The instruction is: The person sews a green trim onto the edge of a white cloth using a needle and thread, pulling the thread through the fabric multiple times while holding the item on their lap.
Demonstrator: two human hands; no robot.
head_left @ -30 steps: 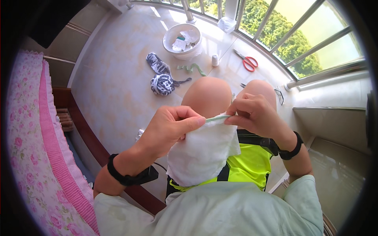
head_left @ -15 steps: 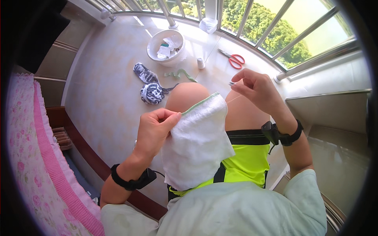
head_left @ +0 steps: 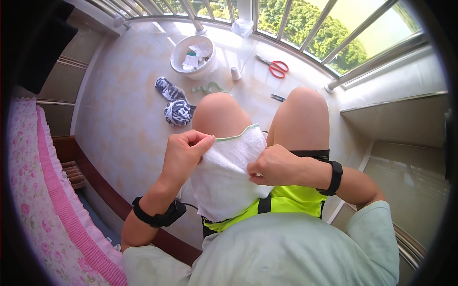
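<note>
A white cloth (head_left: pixel 224 176) with a green trimmed upper edge lies draped over my lap. My left hand (head_left: pixel 186 151) pinches its upper left corner by the green trim, thumb against forefinger. At the cloth's right side, my right hand (head_left: pixel 273 164) is closed with curled fingers, and creases run toward its fingertips. Whether anything small is also in those fingers, I cannot tell. Beyond my knees, a small pair of thread snips (head_left: pixel 277 97) lies on the floor.
On the tiled floor stand a white bucket (head_left: pixel 174 61) with scraps inside and a white thread spool (head_left: pixel 235 73). Red-handled scissors (head_left: pixel 275 68), a green ribbon (head_left: pixel 210 87) and a grey-and-white yarn ball (head_left: pixel 178 112) lie around them. Railings (head_left: pixel 291 24) bound the far side; a pink floral bedspread (head_left: pixel 45 209) hangs left.
My right hand has come down and left from above my right knee, where it pinched a thread, to the cloth. The cloth's right side has lowered and creased. My left hand keeps its pinch.
</note>
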